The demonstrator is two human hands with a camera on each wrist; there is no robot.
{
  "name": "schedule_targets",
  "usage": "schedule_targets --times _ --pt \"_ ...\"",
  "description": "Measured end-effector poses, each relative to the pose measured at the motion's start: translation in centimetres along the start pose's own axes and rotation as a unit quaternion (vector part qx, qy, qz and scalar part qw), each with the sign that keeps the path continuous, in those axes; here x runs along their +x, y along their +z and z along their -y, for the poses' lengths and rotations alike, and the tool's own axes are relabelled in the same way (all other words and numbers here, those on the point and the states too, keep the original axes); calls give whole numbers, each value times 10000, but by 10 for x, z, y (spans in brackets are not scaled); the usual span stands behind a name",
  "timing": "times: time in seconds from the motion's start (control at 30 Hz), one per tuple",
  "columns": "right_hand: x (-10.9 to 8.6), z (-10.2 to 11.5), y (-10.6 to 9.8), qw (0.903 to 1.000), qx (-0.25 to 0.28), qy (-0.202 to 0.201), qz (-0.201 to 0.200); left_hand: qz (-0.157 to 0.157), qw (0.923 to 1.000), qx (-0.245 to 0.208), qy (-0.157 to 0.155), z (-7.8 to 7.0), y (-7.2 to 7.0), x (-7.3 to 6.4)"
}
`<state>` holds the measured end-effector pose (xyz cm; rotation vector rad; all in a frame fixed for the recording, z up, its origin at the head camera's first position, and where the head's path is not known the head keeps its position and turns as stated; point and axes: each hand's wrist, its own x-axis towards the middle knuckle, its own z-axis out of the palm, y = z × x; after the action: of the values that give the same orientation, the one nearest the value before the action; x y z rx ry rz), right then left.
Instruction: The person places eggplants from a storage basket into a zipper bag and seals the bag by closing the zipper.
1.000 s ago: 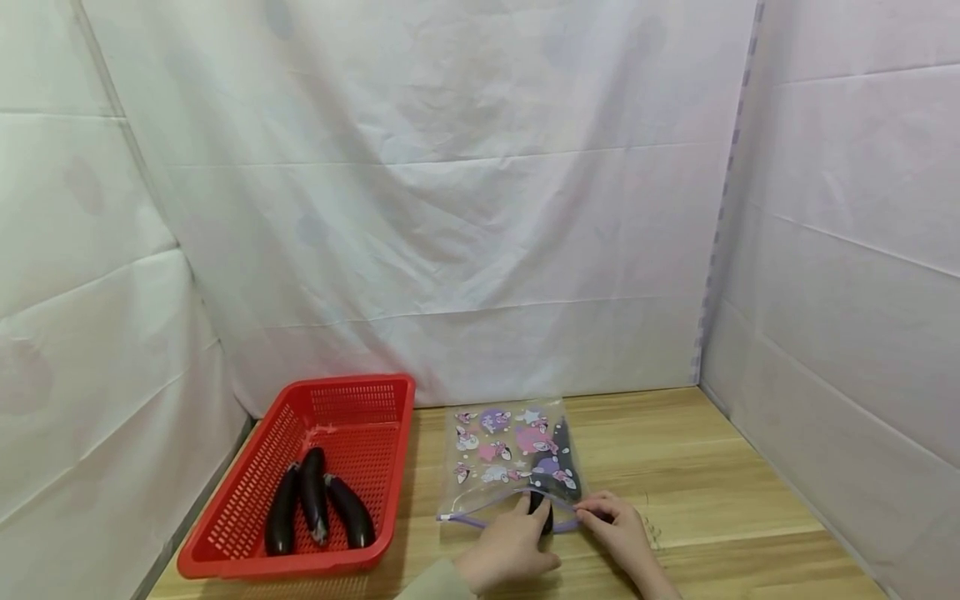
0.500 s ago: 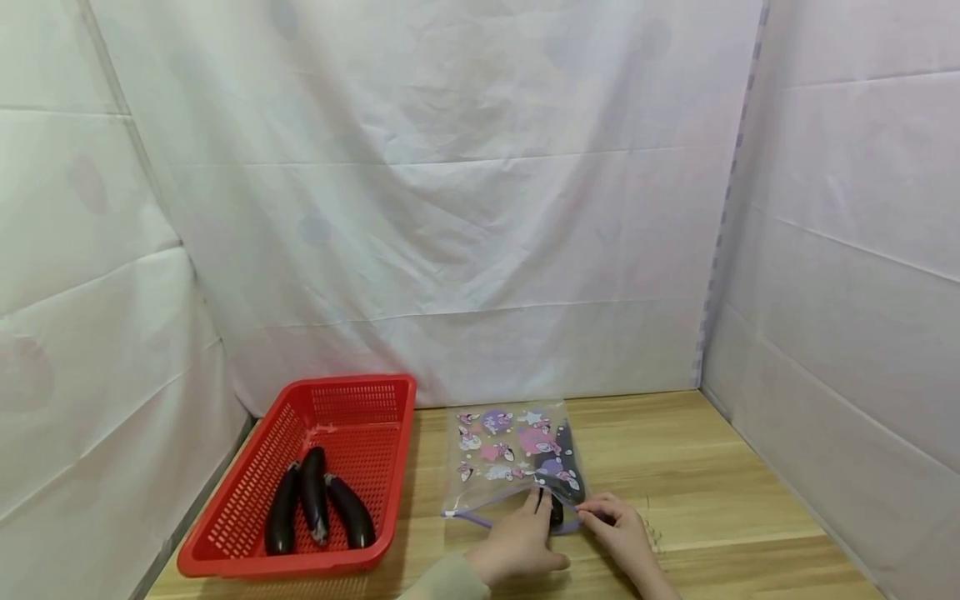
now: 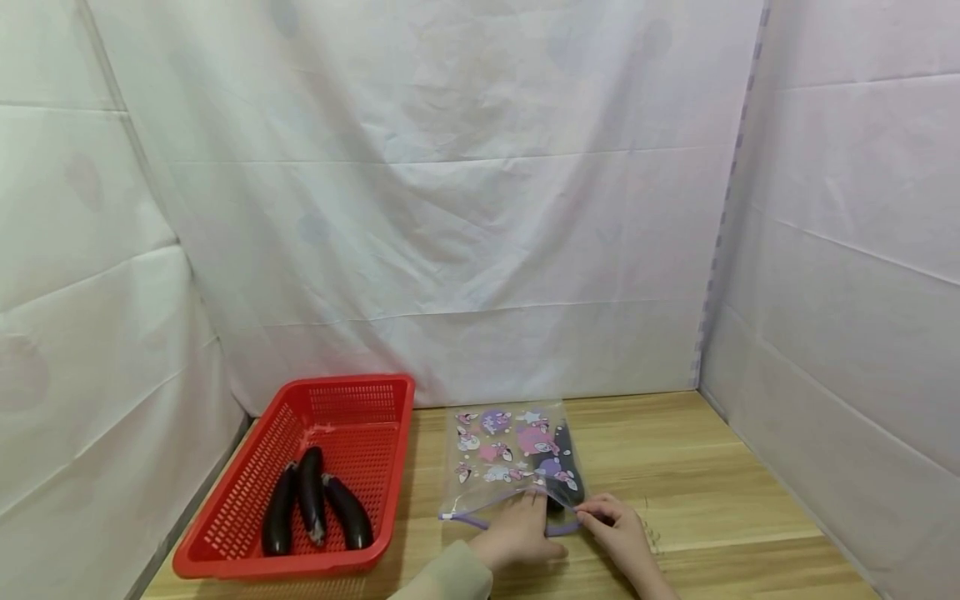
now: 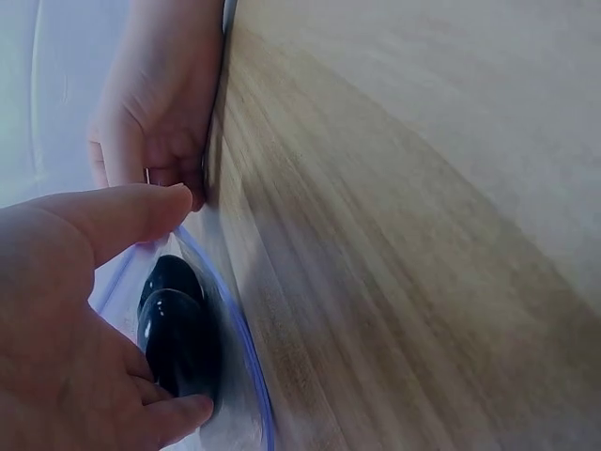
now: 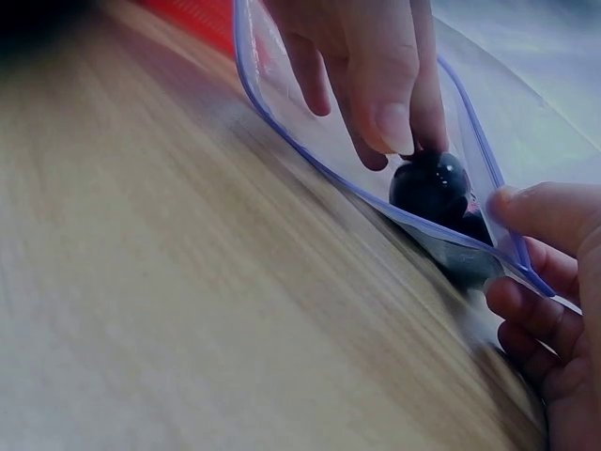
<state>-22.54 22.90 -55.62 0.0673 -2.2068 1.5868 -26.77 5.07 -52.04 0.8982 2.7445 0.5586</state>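
A clear zip bag with pink and purple cartoon prints lies flat, its purple-edged mouth gaping toward me. Dark eggplants are inside along its right side; the left wrist view shows two rounded ends close together. My left hand reaches into the mouth, and its fairly straight fingers touch the end of one eggplant. Its fingertips are partly behind the printed film in the head view. At the mouth's right corner, my right hand pinches the purple zip edge between thumb and fingers.
To the left stands a red perforated plastic basket holding three eggplants. A white slider sits at the zip's left end. White cloth hangs behind and on both sides of the wood-grain table.
My left hand has pushed farther into the bag, and the near eggplant has slid deeper to the right side. The right hand keeps its pinch on the corner.
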Motion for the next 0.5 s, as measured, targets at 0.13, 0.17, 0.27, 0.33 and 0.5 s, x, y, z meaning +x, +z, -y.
schedule_targets --times 0.13,0.17,0.27,0.33,0.5 --pt "-1 -1 2 10000 5 -65 -14 -63 10000 -64 7 2 1 3" --pt "-1 -1 2 10000 16 -86 -22 -95 9999 -76 11 3 1 4" --pt "-2 -1 3 9999 26 -141 -38 -178 9998 -67 4 4 3 6" --pt "-3 -2 2 9999 4 -165 -37 -210 9998 -51 -21 4 4 7" --pt "-1 -1 -1 9998 -106 -180 -61 -219 9996 157 -29 2 4 4"
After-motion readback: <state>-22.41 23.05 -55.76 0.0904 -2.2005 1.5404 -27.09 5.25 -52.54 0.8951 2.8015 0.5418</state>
